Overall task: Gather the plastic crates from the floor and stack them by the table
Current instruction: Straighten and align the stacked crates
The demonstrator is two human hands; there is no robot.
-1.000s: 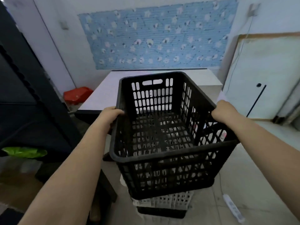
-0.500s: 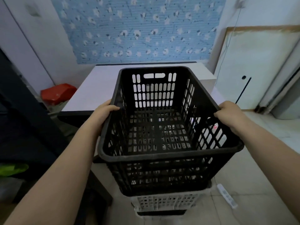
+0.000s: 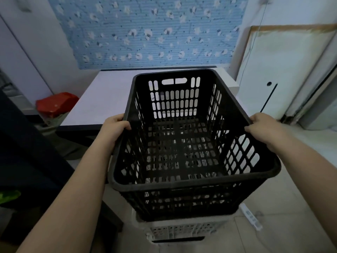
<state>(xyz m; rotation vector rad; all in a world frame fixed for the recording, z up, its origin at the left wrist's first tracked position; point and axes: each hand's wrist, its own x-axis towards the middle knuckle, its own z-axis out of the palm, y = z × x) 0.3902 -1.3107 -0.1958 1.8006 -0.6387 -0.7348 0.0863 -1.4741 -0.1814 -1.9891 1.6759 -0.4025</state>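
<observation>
Black crate held over a stack beside the table

Black crate point(image 3: 184, 152) is being held by a person with two bare hands, one on each long side rim. Left hand point(image 3: 114, 127) is curling over the left rim, fingers hooked inside. Right hand point(image 3: 262, 126) is gripping the right rim the same way. Both forearms are reaching in from the bottom corners.

Three crates are showing in all: the black one on top, a white crate point(image 3: 182, 230) directly beneath it, and a dark crate point(image 3: 177, 239) peeking out under the white one. Whether the top crate is resting on the white one or hanging just above it cannot be told.

The black crate is sitting open side up, its long axis running away from the person toward the table point(image 3: 102, 99). Its walls and floor are slotted lattice, and a handle slot is cut in the far end wall. It is empty.

The stack is standing on the tiled floor point(image 3: 291, 207), just in front of the table's near right corner. One white power strip point(image 3: 252, 219) is lying on the floor to the right.
</observation>
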